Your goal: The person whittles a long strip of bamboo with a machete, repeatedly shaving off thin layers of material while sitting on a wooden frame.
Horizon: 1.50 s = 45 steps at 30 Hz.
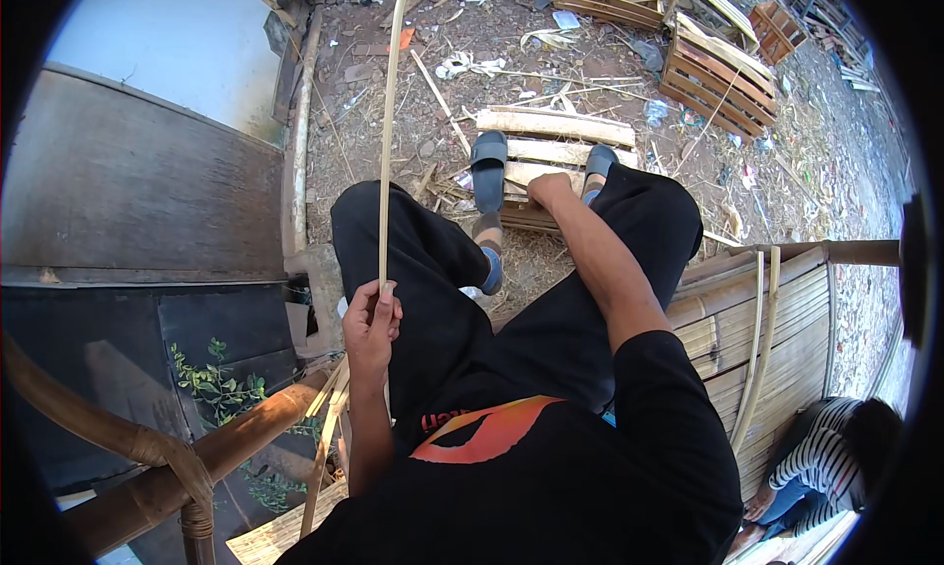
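Observation:
My left hand (372,329) pinches a long, thin bamboo strip (386,162) between thumb and fingers. The strip stands nearly upright in front of my left knee and runs out past the top of the view. With the arm stretched forward between my knees, my right hand (552,190) is closed, its back toward me; whatever its fingers hold is hidden. Just beyond that hand lies a slatted wooden crate (562,125) on the ground. My feet, in dark slide sandals (489,167), are at this crate.
Stacked wooden crates (718,78) stand at the far right. Scraps and litter (472,65) cover the ground. I sit by a bamboo bench (801,319), two strips (755,358) across it; a person in a striped top (826,442) is beside it. A bamboo pole (236,437) is at left.

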{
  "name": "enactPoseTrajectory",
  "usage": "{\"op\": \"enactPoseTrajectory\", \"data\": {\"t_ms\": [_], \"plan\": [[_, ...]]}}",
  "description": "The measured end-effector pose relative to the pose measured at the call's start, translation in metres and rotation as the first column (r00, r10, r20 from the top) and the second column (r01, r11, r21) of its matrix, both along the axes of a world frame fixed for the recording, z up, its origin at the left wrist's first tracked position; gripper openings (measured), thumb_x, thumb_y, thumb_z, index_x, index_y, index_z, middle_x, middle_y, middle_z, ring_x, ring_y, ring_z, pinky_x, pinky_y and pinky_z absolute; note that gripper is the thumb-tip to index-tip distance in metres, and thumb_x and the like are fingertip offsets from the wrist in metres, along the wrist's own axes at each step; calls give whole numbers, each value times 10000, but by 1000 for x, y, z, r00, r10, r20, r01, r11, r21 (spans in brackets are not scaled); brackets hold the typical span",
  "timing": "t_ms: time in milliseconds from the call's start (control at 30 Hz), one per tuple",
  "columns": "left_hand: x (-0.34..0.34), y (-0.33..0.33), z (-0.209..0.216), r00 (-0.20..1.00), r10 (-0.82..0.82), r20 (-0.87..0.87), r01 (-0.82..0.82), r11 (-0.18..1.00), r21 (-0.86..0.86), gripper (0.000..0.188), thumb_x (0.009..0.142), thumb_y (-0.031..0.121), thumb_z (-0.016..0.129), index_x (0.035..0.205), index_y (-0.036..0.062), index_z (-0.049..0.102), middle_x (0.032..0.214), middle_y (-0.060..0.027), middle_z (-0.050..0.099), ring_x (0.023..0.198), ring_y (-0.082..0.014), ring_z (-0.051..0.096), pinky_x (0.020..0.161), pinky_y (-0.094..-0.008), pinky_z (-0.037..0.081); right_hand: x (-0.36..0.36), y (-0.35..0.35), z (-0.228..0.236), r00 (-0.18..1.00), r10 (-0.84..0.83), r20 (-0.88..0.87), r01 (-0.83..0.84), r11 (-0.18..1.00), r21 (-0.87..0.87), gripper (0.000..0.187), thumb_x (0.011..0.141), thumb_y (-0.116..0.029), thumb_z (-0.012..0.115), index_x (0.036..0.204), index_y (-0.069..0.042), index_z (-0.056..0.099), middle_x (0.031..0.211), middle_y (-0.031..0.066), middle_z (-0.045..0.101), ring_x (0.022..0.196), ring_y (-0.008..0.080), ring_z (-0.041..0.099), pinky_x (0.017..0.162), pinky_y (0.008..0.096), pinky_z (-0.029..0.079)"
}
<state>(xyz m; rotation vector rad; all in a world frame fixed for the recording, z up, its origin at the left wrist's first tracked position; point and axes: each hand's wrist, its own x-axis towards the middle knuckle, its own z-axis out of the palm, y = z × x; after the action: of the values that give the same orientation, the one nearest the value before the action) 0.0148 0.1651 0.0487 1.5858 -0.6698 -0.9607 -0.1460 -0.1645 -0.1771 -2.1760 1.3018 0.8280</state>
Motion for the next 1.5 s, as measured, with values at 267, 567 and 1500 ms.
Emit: {"op": "enactPoseTrajectory", "data": {"t_ms": [267,567,1500], "plan": [[-5,-5,4,999,-20,31,19,1000,23,255,999,243,576,1132,26,595,739,-10,555,523,-18,406,453,-174,318,-3,1,-1,995,89,-51,-89,996,-5,385,829,-314,703,1187,-170,700,1218,32,677,1024,226,690,734,459,590],[4,-17,8,993,14,114,-24,996,87,257,1000,240,575,1147,35,625,709,6,549,535,-17,415,464,-179,327,0,7,23,1000,13,0,-13,995,-101,354,765,-326,759,1077,-160,748,1159,88,701,1065,261,675,836,402,548],[125,-212,-24,746,-493,448,225,819,527,605,721,397,784,1089,-20,546,919,-182,652,875,-257,653,768,-403,496,-48,-38,201,792,-161,588,397,868,-297,411,745,-258,624,1115,-80,617,1034,195,684,996,369,646,857,471,496]]}}
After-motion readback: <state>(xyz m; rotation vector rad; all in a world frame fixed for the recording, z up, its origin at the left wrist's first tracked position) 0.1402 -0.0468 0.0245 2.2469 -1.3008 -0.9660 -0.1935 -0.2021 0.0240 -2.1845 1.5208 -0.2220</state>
